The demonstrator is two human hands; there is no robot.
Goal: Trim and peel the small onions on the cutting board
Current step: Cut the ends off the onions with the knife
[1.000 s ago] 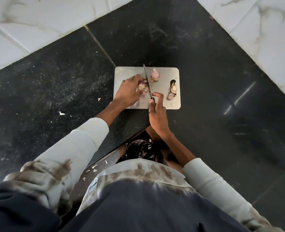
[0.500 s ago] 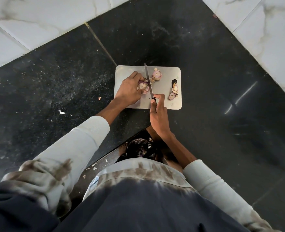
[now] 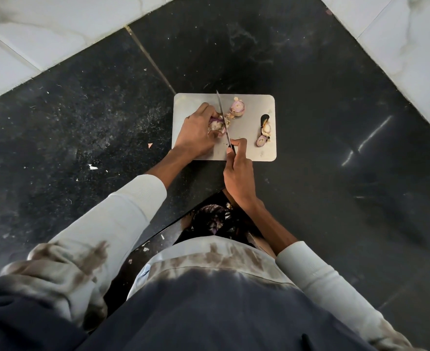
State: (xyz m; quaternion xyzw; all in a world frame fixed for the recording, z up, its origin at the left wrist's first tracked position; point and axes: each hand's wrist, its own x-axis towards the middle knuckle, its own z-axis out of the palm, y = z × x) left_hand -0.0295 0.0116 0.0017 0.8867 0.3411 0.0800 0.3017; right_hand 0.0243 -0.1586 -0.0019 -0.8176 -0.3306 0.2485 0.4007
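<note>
A: How far along are we with the onions?

B: Partway, I'd judge. The onion (image 3: 216, 124) under work sits left of the cutting board (image 3: 252, 150)'s middle, still wearing papery skin, so it looks neither fully trimmed nor peeled. A cut onion (image 3: 238, 107) with its rings showing lies near the far edge, loose skin scraps (image 3: 229, 115) just beside it.

A: And by the right edge?

B: Two small cut pieces (image 3: 264, 134) next to the handle slot (image 3: 264, 120), one showing rings. Whether they are trimmed ends or halves I cannot tell. Peeling seems mostly left to do.

A: What are the hands doing?

B: The left hand (image 3: 196, 134) rests over the board's left part, fingers curled round the onion and pinning it down. The right hand (image 3: 239, 171) comes in over the near edge and grasps the knife (image 3: 223, 120) by its handle, a fingertip lying along the top by the blade's base. The blade runs from the near edge toward the far edge, touching the onion's right side.

A: Anything around the board?

B: It lies on a dark stone floor (image 3: 310, 72), with pale marble tiles (image 3: 44, 34) beyond and small flecks scattered to the left.
</note>
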